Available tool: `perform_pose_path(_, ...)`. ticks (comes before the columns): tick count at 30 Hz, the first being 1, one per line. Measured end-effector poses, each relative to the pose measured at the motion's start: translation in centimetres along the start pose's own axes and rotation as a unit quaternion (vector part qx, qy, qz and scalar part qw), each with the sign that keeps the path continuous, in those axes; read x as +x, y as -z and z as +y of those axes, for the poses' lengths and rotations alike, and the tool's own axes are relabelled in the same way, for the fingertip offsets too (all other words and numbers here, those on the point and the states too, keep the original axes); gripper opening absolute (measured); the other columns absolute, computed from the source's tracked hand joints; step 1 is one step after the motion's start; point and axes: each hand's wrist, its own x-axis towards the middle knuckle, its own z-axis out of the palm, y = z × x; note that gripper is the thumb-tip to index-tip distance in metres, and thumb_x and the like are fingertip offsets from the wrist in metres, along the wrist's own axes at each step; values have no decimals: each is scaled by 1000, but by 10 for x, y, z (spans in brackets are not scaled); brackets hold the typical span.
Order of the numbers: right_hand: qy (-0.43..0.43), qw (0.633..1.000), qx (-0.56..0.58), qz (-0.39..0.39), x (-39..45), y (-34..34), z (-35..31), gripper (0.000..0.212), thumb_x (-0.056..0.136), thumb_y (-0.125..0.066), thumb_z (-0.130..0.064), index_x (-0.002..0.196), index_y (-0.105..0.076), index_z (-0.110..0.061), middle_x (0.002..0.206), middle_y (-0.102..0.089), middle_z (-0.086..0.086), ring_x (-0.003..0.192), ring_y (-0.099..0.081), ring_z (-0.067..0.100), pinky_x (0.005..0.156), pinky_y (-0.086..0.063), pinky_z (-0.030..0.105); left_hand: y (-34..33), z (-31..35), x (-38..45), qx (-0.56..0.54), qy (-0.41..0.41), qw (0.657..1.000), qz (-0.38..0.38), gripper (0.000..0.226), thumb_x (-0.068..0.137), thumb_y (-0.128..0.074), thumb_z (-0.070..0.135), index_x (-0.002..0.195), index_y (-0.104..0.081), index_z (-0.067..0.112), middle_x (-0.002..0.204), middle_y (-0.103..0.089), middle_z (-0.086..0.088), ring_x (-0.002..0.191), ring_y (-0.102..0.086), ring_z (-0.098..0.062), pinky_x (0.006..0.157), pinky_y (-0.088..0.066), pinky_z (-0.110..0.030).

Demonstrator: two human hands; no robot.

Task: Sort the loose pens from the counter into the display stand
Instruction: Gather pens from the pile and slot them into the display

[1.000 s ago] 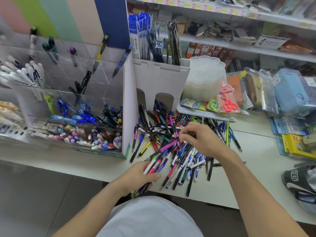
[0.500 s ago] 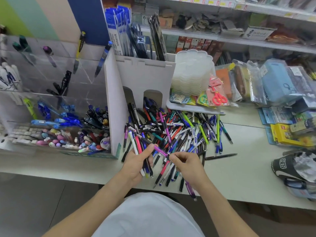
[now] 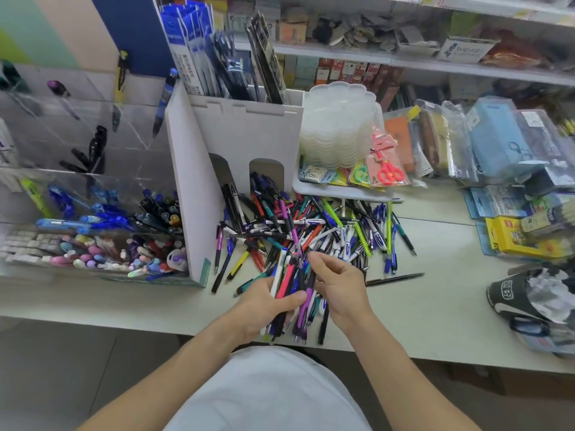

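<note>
Head view: early going, left hand clutching a pen bundle, right hand pinching one into it, big pile unsorted beside display stand.

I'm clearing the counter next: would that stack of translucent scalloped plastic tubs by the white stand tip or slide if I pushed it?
The stack of translucent scalloped plastic tubs stands tall on a white tray, so a high push would probably tip it. Thin nested plastic looks light and may slide easily. Its layers might separate when lifted.
</note>
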Motion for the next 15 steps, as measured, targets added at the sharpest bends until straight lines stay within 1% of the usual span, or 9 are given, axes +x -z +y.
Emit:
perform_pose_path(2,42,999,-12,29,2,-4,4,13,87,-78,-22,97,-80,-16,96,-79,2,98,-74,22,84,-61,39,0,4,-2,-16,5,1000,3,30,84,-79,25,98,-66,1,65,-65,-9,57,-59,-21,63,-55,-33)
perform_pose_path(3,68,997,-32,32,3,-6,5,11,85,-80,-23,95,-80,-18,94,-79,0,95,-74,19,84,-61,39,1,5,-2,-25,6,1000,3,33,84,-78,24,100,-65,-1,63,-64,-9,55,-58,-21,62,-55,-33)
perform_pose_path(5,117,991,-53,26,0,-9,2,11,83,-82,-18,93,-78,-17,86,-79,-3,82,-73,10,77,-59,29,1,9,-4,-46,4,999,13,37,83,-79,23,102,-63,-4,61,-63,-9,52,-56,-20,57,-52,-31)
perform_pose_path(7,151,987,-55,15,-4,-14,-5,12,82,-83,-13,91,-75,-13,81,-77,-3,77,-72,8,73,-56,21,0,15,-8,-59,-4,998,30,39,82,-80,19,105,-62,-7,62,-61,-10,51,-55,-20,55,-50,-30)
perform_pose_path(9,185,979,-88,-13,-12,-16,-13,6,87,-78,-15,92,-76,-15,86,-77,-2,82,-72,9,74,-56,21,-2,27,-17,-75,-38,996,42,32,83,-79,14,102,-62,-5,61,-59,-11,50,-53,-20,53,-50,-31)
perform_pose_path(10,199,973,-113,-31,-17,-17,-17,6,90,-75,-17,96,-77,-19,92,-76,-3,87,-71,7,76,-57,21,-3,35,-22,-92,-59,993,49,28,83,-78,14,100,-63,-3,60,-58,-11,49,-52,-20,52,-50,-30)
perform_pose_path(12,218,960,-158,-73,-26,-14,-25,15,93,-69,-22,108,-75,-22,106,-73,-4,99,-68,7,82,-56,21,-1,53,-31,-134,-102,983,72,27,81,-77,17,98,-65,0,57,-57,-9,48,-51,-18,50,-49,-28)
perform_pose_path(13,215,958,-163,-99,-30,-13,-27,21,94,-65,-27,113,-72,-20,109,-71,-4,102,-68,8,84,-55,21,0,62,-36,-153,-118,977,92,29,79,-77,20,96,-66,0,57,-56,-9,47,-50,-18,50,-48,-29)
perform_pose_path(15,174,962,-137,-162,-38,-14,-29,30,96,-59,-36,114,-66,-13,104,-72,-1,94,-70,15,79,-56,24,6,79,-44,-191,-140,962,136,32,77,-77,24,90,-67,-3,56,-55,-11,46,-50,-19,49,-48,-29)
